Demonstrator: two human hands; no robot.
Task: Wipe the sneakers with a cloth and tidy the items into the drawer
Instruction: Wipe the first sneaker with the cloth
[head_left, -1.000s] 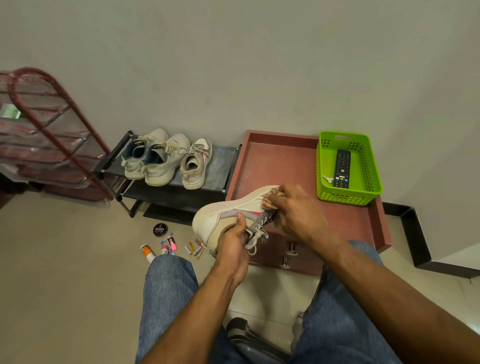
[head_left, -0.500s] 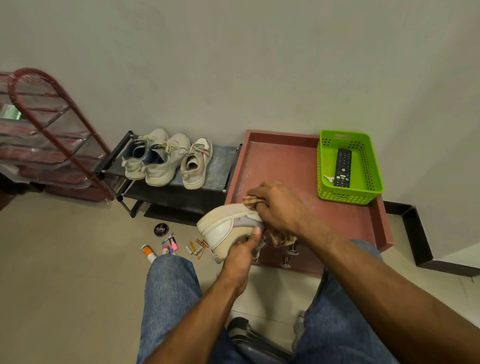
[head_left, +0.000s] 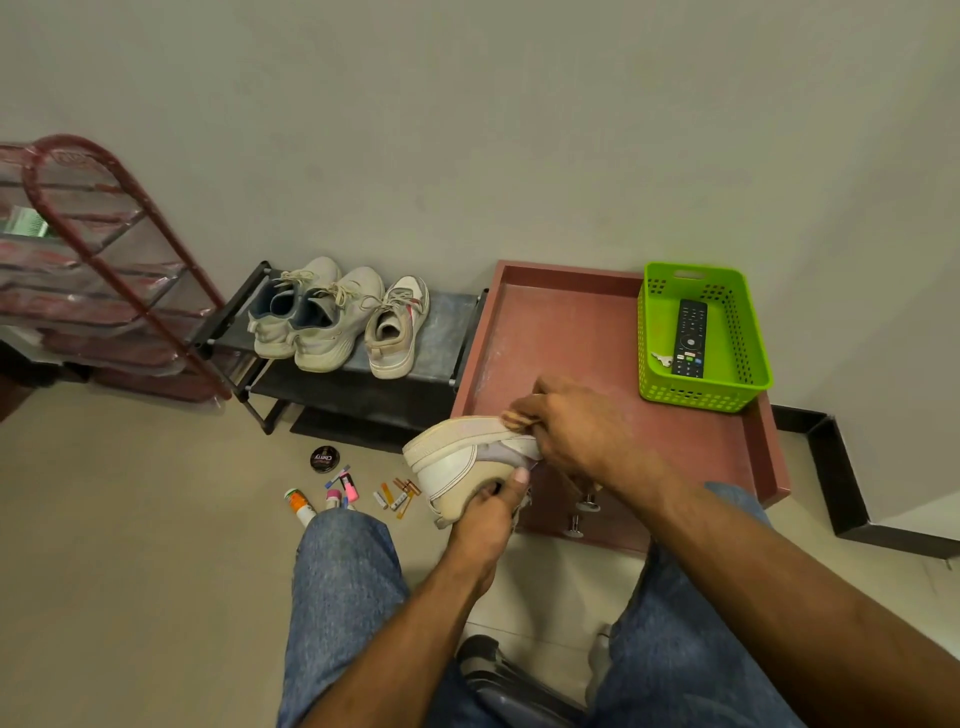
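1. The pale cream lace-up sneaker (head_left: 462, 462) has turned since a second ago: its laces, then facing up, are now hidden, and its side and heel show.
2. The left hand (head_left: 485, 525) grips it from below, thumb on the side, in the air just before the red-brown drawer cabinet (head_left: 587, 338).
3. The right hand (head_left: 576, 426), fingers curled round a tan cloth (head_left: 514, 418), has shifted onto the upper edge.
4. Wiping seems midway; the small items (head_left: 353, 491) on the floor lie untidied.
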